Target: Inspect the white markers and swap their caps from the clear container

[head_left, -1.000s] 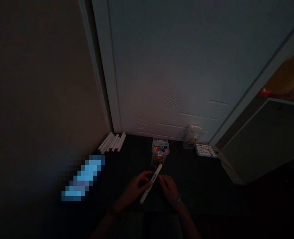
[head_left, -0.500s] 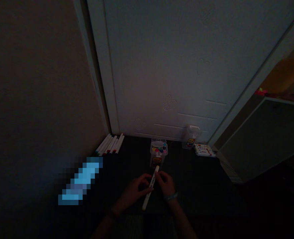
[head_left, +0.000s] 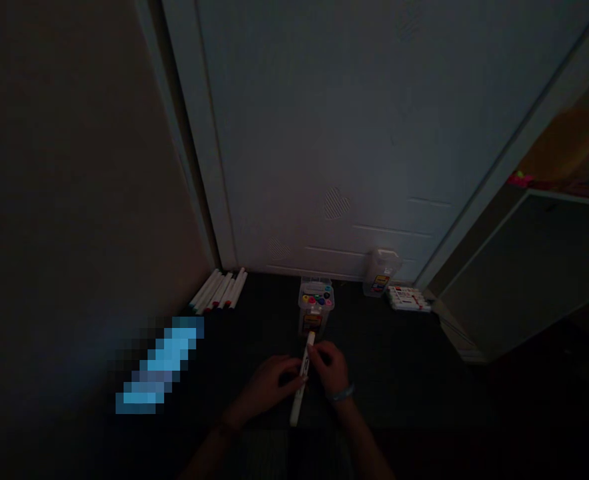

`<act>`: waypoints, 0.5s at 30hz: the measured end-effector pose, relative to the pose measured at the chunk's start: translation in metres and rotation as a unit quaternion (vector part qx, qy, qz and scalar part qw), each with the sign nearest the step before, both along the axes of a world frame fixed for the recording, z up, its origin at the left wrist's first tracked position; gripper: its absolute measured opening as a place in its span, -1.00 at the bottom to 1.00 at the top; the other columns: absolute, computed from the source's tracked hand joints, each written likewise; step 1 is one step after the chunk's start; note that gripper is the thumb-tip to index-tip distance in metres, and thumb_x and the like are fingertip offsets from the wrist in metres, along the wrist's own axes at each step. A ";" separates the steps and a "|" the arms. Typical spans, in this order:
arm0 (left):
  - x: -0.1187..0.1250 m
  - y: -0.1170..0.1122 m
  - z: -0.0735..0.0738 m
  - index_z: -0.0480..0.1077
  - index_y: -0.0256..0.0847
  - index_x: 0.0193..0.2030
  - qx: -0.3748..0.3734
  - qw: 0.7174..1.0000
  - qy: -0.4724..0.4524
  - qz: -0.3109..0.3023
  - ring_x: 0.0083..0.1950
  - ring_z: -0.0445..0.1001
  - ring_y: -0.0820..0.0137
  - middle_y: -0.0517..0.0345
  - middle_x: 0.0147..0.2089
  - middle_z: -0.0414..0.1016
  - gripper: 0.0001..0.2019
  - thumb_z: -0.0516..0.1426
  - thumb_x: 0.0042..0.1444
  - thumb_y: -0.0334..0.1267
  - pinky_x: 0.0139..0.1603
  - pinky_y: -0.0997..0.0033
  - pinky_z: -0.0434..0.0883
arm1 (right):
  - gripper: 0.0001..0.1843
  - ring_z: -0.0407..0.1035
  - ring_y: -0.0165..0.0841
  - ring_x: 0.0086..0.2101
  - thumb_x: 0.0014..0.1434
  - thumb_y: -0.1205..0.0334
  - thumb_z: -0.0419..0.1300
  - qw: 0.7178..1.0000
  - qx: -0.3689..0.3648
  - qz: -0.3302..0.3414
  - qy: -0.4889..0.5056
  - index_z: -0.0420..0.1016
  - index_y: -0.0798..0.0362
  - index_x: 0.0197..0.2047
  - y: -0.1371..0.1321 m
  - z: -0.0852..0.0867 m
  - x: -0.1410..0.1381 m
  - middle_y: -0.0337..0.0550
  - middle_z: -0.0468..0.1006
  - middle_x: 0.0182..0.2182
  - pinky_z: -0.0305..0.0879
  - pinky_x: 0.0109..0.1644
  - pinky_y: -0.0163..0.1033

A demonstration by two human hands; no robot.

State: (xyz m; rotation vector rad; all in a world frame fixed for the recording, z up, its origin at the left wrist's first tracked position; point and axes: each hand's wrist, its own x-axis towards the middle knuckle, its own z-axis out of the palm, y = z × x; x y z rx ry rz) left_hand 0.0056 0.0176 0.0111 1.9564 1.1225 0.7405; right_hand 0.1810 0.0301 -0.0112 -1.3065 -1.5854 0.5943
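A white marker (head_left: pixel 297 401) with a yellowish upper end and dark print slants upright between my two hands, close to the table's front edge. My left hand (head_left: pixel 275 380) pinches its middle from the left, thumb and fingers on the barrel. Higher up, the fingers of my right hand (head_left: pixel 330 365) close on the barrel from the right; a band circles that wrist. Just beyond the marker's upper end stands a clear plastic case (head_left: pixel 316 313), its lid raised at the back, with several markers inside showing coloured ends.
Several white markers (head_left: pixel 219 291) lie in a row at the table's back left. Another clear case (head_left: pixel 381 272) stands at the back right, beside a stack of white markers (head_left: pixel 409 299). A bright pixelated patch (head_left: pixel 162 367) covers the left side. A white panel (head_left: pixel 294 167) rises behind the dark table.
The marker has turned slightly more upright between my fingers. My right hand has shifted a little left and down. The view has moved slightly; the cases and other markers stay put.
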 end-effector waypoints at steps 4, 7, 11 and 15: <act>0.000 -0.001 0.007 0.45 -0.02 -0.13 -0.009 1.000 0.008 -0.019 -0.05 0.39 0.26 0.17 -0.20 0.54 -0.68 0.12 -0.01 -0.01 0.02 0.33 0.21 | -0.68 0.33 -0.38 -0.42 0.15 0.04 0.07 1.000 -0.006 0.006 0.023 0.49 0.05 -0.45 -0.002 -0.002 0.001 -0.21 0.47 -0.51 0.20 -0.31 -0.32; -0.002 -0.001 0.007 0.41 -0.01 -0.06 -0.021 0.999 0.024 -0.036 -0.03 0.39 0.24 0.19 -0.24 0.55 -0.61 0.16 -0.06 0.00 0.08 0.28 0.16 | -0.68 0.33 -0.38 -0.42 0.15 0.03 0.07 1.000 -0.018 0.007 0.022 0.50 0.06 -0.43 -0.003 0.001 0.001 -0.20 0.47 -0.49 0.21 -0.31 -0.33; -0.005 0.000 0.006 0.37 0.03 -0.01 -0.021 0.998 0.031 -0.056 0.06 0.34 0.22 0.22 -0.22 0.56 -0.53 0.21 -0.13 0.00 0.15 0.21 0.05 | -0.67 0.35 -0.38 -0.40 0.16 0.03 0.05 0.999 -0.027 0.013 0.022 0.50 0.05 -0.41 -0.004 0.002 0.001 -0.20 0.48 -0.47 0.21 -0.31 -0.34; -0.007 0.000 0.005 0.35 0.01 0.01 -0.020 0.997 0.024 -0.067 0.06 0.33 0.26 0.21 -0.19 0.55 -0.54 0.20 -0.08 -0.02 0.14 0.24 0.08 | -0.67 0.36 -0.39 -0.41 0.17 0.03 0.04 0.998 -0.037 0.019 0.047 0.50 0.06 -0.38 -0.003 -0.003 0.001 -0.20 0.48 -0.46 0.22 -0.33 -0.35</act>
